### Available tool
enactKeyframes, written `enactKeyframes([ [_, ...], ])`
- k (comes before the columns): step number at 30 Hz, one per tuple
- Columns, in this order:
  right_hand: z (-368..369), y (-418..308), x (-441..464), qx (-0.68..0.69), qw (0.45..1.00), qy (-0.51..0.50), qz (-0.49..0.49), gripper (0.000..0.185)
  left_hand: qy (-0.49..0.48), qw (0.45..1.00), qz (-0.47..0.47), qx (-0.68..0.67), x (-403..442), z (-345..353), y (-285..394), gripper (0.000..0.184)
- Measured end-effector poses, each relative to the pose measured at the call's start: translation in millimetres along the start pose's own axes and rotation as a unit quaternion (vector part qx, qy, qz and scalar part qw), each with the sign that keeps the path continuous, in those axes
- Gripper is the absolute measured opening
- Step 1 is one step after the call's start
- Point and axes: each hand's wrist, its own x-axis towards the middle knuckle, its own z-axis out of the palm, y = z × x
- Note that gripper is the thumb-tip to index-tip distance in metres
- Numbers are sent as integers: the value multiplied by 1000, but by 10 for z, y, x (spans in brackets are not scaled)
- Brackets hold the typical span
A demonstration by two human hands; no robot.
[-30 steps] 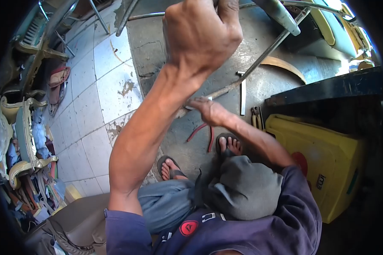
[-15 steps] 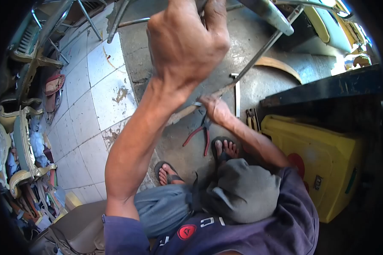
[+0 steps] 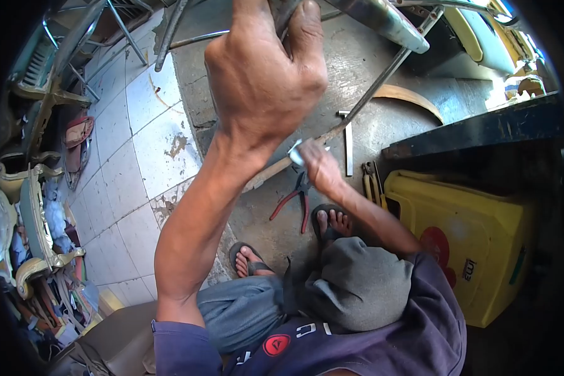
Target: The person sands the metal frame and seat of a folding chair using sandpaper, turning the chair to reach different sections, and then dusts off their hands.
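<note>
My left hand point(image 3: 266, 75) is raised high in the view, its fingers wrapped round a grey metal tube of a frame point(image 3: 382, 22). Lower and to the right, my right hand point(image 3: 318, 166) is closed on a small whitish piece point(image 3: 296, 152), pressed against a worn tube point(image 3: 272, 172) that runs slantwise over the floor. Just below this hand lie red-handled pliers point(image 3: 294, 200), beside my sandalled feet. A flat pale metal bar point(image 3: 348, 145) rests on the floor to the right.
A yellow box point(image 3: 460, 238) stands at the right, with another pair of pliers point(image 3: 371, 183) beside it. Above it is a dark bench edge point(image 3: 470, 128). A curved wooden strip point(image 3: 410, 97) lies on the floor. Chair frames point(image 3: 41, 213) and scraps line the left side.
The metal frame and my left hand have shifted left in the view. My right hand has moved along the worn tube with the whitish piece, and the pliers below show more fully.
</note>
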Motion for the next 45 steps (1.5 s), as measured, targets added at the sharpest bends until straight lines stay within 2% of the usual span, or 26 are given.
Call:
enactKeyframes([
  [2,6,119,173,-59,995,-31,70,31,-2,1000,-7,-11,0,2,-26,21],
  [4,11,-210,218,-4,969,-235,73,33,7,1000,2,-12,22,14,-81,21],
  [5,-20,-477,159,98,991,-8,-87,33,14,999,26,21,31,26,-92,21],
  [6,-166,-656,244,149,981,2,-123,31,15,999,35,36,18,10,-53,21],
  [8,-189,-320,376,123,969,-215,22,30,3,1000,20,17,4,-48,97,20],
  [10,-202,-197,694,39,923,-378,59,24,2,1000,-1,-9,25,-73,91,19],
  [12,-545,-565,795,51,913,-405,-2,22,5,1000,5,-2,-14,-39,43,18],
  [14,-264,-84,910,205,844,-485,-103,28,2,1000,14,10,-66,-44,103,17],
  [15,-127,13,953,50,849,-517,-97,31,15,1000,24,-2,-68,17,-8,17],
  [18,-960,-723,1124,92,860,-503,-6,33,20,999,14,-21,-6,-11,-57,15],
  [19,-725,-564,1040,87,865,-488,-73,34,14,1000,5,-12,21,-21,-55,15],
  [22,-487,-373,957,11,848,-529,-9,39,14,1000,11,-3,-70,-3,-117,14],
  [23,-673,-607,915,-8,864,-503,22,40,18,1000,22,-2,-63,-5,-135,13],
  [26,-283,-698,174,163,971,-126,-122,54,18,1000,17,-7,-55,-57,-71,13],
  [28,-74,-340,-26,147,988,-24,-43,62,-2,1000,-2,-11,-70,-133,94,13],
  [30,182,-50,-59,19,992,16,123,64,-2,999,-33,-17,-49,-108,53,13],
  [31,200,-173,-41,-10,988,-35,151,65,-1,999,-47,-19,-43,-106,83,14],
  [33,232,-602,-215,125,992,-6,-14,66,-6,998,-60,-18,-15,-113,163,14],
  [34,72,-854,-205,72,994,-49,-72,68,-8,998,-59,-19,-4,-99,159,14],
  [35,252,-711,-241,74,992,-9,-100,73,-11,998,-57,-19,3,-86,157,14],
  [36,364,-467,-199,159,982,47,-85,78,-13,998,-55,-20,12,-75,157,14],
  [38,395,-451,-59,83,976,102,173,79,-11,999,-30,-5,27,-66,129,15],
  [39,469,-597,-11,102,962,118,226,82,-37,997,-72,-11,22,-84,144,16],
  [42,226,-946,-136,127,987,14,99,82,-40,998,-48,10,42,-59,159,17],
  [43,416,-633,-189,76,994,77,24,77,-45,997,-68,17,79,-40,187,18],
  [45,666,-321,-194,108,961,138,213,78,-48,996,-74,2,3,-27,169,18],
])
